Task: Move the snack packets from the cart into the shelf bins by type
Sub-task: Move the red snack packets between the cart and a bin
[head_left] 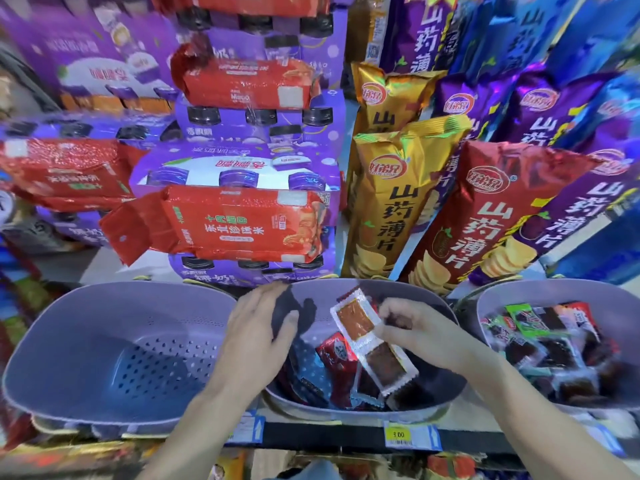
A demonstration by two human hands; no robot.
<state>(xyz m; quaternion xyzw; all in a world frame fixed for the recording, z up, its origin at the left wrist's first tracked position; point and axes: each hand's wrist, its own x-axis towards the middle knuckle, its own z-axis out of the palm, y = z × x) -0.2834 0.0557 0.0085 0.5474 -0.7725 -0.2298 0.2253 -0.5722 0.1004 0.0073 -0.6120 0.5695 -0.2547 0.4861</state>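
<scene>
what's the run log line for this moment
right hand: pinches clear packets over middle bin | left hand: open, at bin rim

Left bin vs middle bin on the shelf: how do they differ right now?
The left bin shows only its perforated floor; the middle bin holds mixed snack packets. Both hands are at the middle bin, the left hand flat over its left rim, the right hand pinching a clear-window packet above it; none at the left bin. Shared: same lilac tub shape.
</scene>
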